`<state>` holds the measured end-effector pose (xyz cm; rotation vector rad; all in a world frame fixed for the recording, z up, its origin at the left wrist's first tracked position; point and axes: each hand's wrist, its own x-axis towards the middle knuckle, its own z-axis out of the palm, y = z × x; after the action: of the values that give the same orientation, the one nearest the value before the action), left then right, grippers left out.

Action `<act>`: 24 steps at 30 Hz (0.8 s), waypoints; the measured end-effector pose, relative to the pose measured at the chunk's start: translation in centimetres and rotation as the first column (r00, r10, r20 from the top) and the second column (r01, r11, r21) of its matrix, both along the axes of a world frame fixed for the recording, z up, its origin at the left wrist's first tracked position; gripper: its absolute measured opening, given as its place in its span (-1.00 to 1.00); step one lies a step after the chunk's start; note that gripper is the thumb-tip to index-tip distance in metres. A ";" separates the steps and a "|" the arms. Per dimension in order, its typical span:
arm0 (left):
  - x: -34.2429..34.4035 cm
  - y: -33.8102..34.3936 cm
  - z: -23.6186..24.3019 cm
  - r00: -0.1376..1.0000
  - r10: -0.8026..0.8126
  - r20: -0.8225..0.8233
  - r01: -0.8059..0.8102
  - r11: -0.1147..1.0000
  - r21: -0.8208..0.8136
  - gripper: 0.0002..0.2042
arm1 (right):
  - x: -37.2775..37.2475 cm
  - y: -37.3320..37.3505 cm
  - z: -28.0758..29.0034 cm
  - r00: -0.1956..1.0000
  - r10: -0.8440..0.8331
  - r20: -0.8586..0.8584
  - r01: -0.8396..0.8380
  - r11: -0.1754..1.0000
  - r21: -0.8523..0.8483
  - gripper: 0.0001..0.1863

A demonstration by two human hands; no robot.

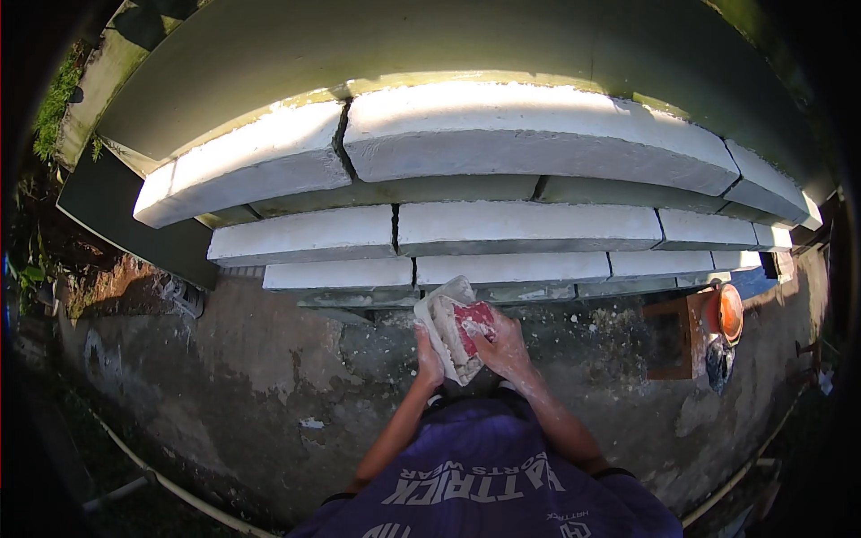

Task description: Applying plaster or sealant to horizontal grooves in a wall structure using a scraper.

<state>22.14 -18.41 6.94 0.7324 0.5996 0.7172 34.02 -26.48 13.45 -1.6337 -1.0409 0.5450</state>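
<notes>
My left hand [427, 357] grips the side of a pale, plaster-smeared rectangular tray [454, 289], held low in front of me. It contains grey-white material. My right hand [504, 351], dusted white, is closed on a red object [472, 314] over the tray, perhaps a flat scraper; its exact form is unclear. Just beyond both hands are stacked rows of long white slabs [529, 134], split by dark joints, in front of a greenish wall [404, 36].
An orange bucket [728, 312] with a dark bag [719, 368] stands at the right beside a wooden box [668, 314]. The stained concrete floor [296, 394] carries white flecks. Pale pipes [206, 502] run along the lower edges. Plants [49, 125] grow at the far left.
</notes>
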 end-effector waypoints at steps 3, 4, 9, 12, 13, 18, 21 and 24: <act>-0.1 0.4 0.0 0.998 -0.038 0.059 0.040 0.999 -0.029 -0.26 | 0.3 -0.1 -0.7 0.975 -0.086 -0.203 0.105 0.991 0.085 -0.76; -0.1 0.5 -0.3 0.997 -0.043 0.062 0.045 0.999 -0.030 -0.26 | 0.4 0.0 -0.9 0.926 -0.070 -0.370 0.124 0.984 0.126 -0.75; -0.5 0.4 -1.1 0.992 0.047 0.113 -0.024 0.980 -0.196 -0.23 | 1.4 -1.7 -2.7 0.868 -0.115 -0.483 0.174 0.982 0.078 -0.72; -0.6 0.0 -0.8 0.992 0.036 0.119 -0.007 0.972 -0.236 -0.25 | 1.2 -2.9 -1.6 0.992 -0.126 -0.028 0.126 0.992 0.001 -0.69; -0.6 -0.2 -0.5 0.993 0.042 0.106 -0.014 0.966 -0.259 -0.27 | 0.8 -3.2 -0.9 0.972 -0.096 0.214 0.114 0.991 -0.071 -0.69; 0.0 -0.7 0.4 0.986 -0.004 0.166 0.044 0.970 -0.240 -0.30 | 0.0 -3.6 -2.3 0.980 -0.156 0.126 0.165 0.984 -0.066 -0.63; 0.6 -0.8 -0.1 0.989 0.001 0.149 0.030 0.979 -0.203 -0.31 | 0.6 -3.9 -1.2 0.972 -0.232 -0.034 0.234 0.964 0.130 -0.66; 1.2 -1.1 -0.4 0.989 -0.021 0.149 0.049 0.980 -0.192 -0.32 | 1.1 -4.4 -1.1 0.978 -0.198 0.073 0.196 0.980 0.029 -0.66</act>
<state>23.38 -19.50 6.51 0.5024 0.5130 0.6627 35.14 -30.86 12.36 -1.7266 -0.9229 0.3416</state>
